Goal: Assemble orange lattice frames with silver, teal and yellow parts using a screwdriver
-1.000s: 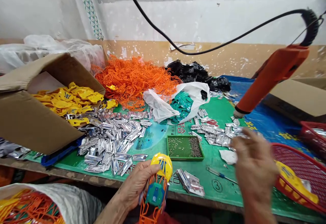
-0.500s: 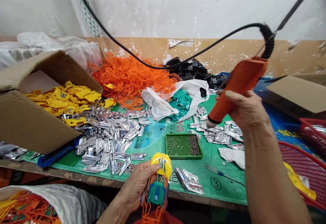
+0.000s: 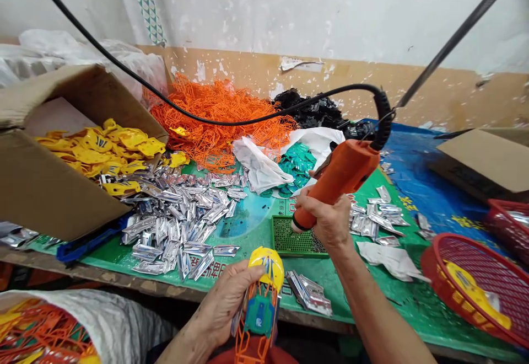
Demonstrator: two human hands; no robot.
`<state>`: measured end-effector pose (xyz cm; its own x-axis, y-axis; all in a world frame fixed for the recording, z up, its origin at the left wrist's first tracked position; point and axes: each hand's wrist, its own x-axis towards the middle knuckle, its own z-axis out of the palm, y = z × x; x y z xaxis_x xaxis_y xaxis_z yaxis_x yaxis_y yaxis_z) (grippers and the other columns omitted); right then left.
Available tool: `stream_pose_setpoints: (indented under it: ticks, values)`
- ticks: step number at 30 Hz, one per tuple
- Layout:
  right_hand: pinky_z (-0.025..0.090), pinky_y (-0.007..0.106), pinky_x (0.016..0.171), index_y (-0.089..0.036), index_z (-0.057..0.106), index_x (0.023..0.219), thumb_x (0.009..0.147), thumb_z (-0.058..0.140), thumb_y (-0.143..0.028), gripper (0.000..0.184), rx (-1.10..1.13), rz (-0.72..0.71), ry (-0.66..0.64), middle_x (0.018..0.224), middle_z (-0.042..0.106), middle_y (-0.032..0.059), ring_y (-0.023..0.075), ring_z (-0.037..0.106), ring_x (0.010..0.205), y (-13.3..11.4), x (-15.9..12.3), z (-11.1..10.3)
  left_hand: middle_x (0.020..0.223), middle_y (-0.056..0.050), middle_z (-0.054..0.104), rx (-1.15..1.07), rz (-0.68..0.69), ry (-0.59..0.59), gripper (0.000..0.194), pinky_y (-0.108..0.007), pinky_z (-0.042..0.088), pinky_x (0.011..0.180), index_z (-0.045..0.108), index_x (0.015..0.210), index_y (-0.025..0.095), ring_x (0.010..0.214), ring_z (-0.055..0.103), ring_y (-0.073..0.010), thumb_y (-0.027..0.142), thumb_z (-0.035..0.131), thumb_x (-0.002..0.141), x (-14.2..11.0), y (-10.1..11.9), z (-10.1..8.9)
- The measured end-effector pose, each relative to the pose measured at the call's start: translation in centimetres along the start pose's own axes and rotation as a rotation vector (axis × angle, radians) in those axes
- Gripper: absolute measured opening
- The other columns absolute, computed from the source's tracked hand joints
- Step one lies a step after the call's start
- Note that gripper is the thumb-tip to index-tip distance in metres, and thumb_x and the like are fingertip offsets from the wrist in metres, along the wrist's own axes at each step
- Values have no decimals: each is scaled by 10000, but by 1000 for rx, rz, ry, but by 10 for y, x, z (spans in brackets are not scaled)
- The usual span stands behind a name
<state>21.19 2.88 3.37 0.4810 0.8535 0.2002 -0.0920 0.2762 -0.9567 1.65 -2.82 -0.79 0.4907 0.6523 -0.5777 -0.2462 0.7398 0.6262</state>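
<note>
My left hand (image 3: 225,298), low in the middle, is closed around an assembly made of a yellow rounded piece (image 3: 268,265), an orange lattice frame (image 3: 249,347) and a green block (image 3: 259,314). My right hand (image 3: 328,218) grips an orange electric screwdriver (image 3: 341,179) with a black collar, its tip pointing down and left. That tip is over the green tray (image 3: 295,254) of small screws. Whether it touches the screws I cannot tell. Just right of the assembly lie several shiny silver pieces (image 3: 309,293).
A black cable (image 3: 248,123) runs from the screwdriver across the view. Heaped around are silver parts (image 3: 177,220), yellow pieces (image 3: 103,146) in a tilted carton (image 3: 53,198), orange frames (image 3: 223,113), green pieces (image 3: 295,165) and black parts (image 3: 309,113). A red basket (image 3: 438,281) stands at right.
My right hand has brought the electric screwdriver left and down, from above the silver parts on the right to the screw tray. My left hand keeps its hold on the assembly, nearly still.
</note>
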Motion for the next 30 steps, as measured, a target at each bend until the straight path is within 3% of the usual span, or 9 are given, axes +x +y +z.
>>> stream_pose_setpoints:
  ticks: [10,30]
  values:
    - [486,312,534,-155,634,601,554,765,-242,164,4,-18,42,608,602,-10,138,541,527,14,-3,0,640,-49,677,23,-4,-6,308,-173,438,458,700,839,95,470,567,-87,343,781,677,0,-1,2]
    - [461,307,570,-162,638,638,558,757,-212,152,-18,-13,22,613,604,-19,132,538,541,7,-9,5,613,-32,663,26,6,7,297,-174,439,443,692,797,103,453,554,-83,356,785,673,-1,1,6]
